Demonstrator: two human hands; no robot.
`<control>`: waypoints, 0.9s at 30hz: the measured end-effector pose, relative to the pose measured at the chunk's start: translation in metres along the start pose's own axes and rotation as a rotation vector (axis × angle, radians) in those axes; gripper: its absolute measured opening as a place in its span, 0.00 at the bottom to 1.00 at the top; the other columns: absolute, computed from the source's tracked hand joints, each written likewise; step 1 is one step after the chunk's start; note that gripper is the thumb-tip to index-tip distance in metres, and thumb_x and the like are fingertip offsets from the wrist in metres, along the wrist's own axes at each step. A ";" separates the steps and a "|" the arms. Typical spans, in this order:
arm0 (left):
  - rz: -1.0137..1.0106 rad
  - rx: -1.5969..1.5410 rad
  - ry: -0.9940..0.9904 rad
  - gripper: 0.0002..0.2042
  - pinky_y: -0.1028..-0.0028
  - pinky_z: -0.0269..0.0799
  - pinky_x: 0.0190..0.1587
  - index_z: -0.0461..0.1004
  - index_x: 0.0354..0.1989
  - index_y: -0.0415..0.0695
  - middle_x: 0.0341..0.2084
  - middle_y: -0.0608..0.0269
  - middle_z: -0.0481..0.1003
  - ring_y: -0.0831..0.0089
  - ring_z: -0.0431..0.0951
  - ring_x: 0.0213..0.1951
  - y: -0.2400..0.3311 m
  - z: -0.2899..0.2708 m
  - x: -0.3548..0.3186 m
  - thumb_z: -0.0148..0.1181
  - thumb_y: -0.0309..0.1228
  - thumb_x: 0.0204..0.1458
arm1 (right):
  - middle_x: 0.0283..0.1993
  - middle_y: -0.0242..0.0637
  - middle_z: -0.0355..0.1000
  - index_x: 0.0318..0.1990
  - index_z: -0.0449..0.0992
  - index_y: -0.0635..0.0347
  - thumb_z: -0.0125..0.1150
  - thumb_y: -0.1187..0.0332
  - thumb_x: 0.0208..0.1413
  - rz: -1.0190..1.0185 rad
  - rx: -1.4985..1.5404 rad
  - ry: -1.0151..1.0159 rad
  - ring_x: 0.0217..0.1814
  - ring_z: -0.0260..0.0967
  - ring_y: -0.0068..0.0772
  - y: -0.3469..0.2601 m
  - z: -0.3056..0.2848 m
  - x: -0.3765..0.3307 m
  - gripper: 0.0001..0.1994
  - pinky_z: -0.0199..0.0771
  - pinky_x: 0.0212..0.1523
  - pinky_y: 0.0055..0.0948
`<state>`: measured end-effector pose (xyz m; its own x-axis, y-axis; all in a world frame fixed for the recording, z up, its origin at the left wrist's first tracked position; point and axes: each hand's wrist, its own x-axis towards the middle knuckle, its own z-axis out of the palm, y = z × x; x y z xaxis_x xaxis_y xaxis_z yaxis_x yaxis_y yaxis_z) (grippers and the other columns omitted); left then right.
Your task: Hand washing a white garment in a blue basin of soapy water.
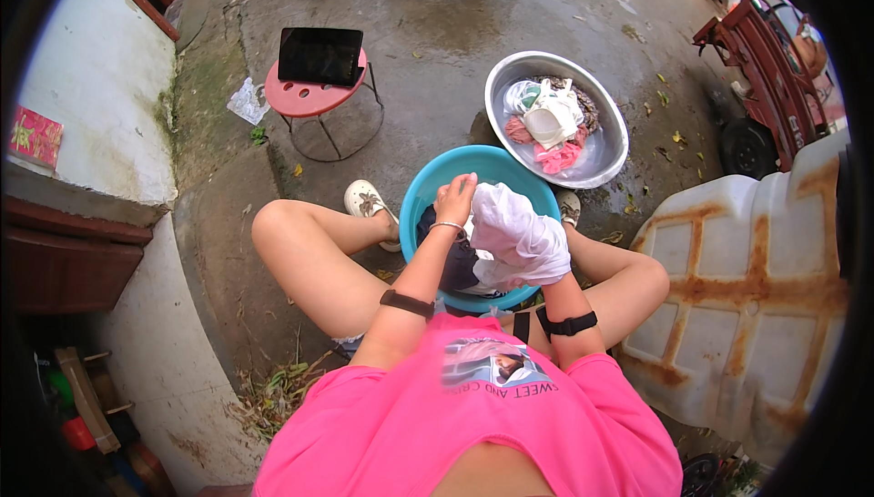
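Observation:
My left hand (453, 198) grips the top edge of a white cloth (514, 233) above a blue plastic basin (428, 189) that sits between my knees. My right hand is hidden under the bunched white cloth; only its forearm shows below it. Dark clothing (448, 260) lies in the basin under my arms. I sit low on wet concrete with bare legs spread around the basin.
A metal basin (612, 147) with white and pink laundry stands just beyond the blue one. A red stool (305, 96) carrying a dark tablet (320, 55) is at the upper left. A rusty white tank (756, 260) stands at my right, a white wall (100, 106) at my left.

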<state>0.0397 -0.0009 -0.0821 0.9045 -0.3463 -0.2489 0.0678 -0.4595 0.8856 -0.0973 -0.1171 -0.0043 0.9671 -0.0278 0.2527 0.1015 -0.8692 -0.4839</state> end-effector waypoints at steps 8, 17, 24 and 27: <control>-0.367 -0.717 -0.502 0.19 0.72 0.71 0.41 0.69 0.50 0.41 0.41 0.57 0.74 0.70 0.74 0.42 -0.008 -0.002 0.000 0.54 0.35 0.50 | 0.47 0.42 0.68 0.54 0.64 0.54 0.59 0.53 0.42 -0.015 -0.098 -0.009 0.45 0.67 0.42 0.002 -0.009 0.009 0.30 0.65 0.44 0.34; 0.017 -0.539 -0.343 0.13 0.75 0.68 0.42 0.65 0.43 0.39 0.34 0.57 0.75 0.70 0.75 0.36 0.009 -0.002 -0.009 0.52 0.28 0.48 | 0.46 0.43 0.68 0.50 0.66 0.53 0.57 0.53 0.43 0.123 -0.023 -0.078 0.44 0.67 0.43 0.026 0.025 0.010 0.26 0.66 0.43 0.34; 0.485 0.240 -0.383 0.33 0.64 0.65 0.48 0.60 0.48 0.40 0.41 0.48 0.66 0.57 0.68 0.45 0.037 -0.001 -0.040 0.67 0.40 0.32 | 0.46 0.43 0.68 0.47 0.67 0.51 0.56 0.54 0.44 0.294 0.008 -0.282 0.44 0.67 0.44 0.062 0.058 0.021 0.22 0.66 0.43 0.34; 0.538 0.381 -0.327 0.39 0.60 0.68 0.44 0.55 0.51 0.41 0.40 0.42 0.68 0.51 0.70 0.44 0.048 0.012 -0.063 0.68 0.40 0.28 | 0.45 0.44 0.68 0.46 0.68 0.51 0.55 0.54 0.45 0.331 0.023 -0.372 0.43 0.67 0.45 0.074 0.069 0.028 0.21 0.66 0.42 0.34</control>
<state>-0.0195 -0.0112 -0.0286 0.5956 -0.8029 0.0247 -0.5547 -0.3889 0.7356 -0.0464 -0.1482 -0.0905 0.9656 -0.1190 -0.2313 -0.2240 -0.8323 -0.5070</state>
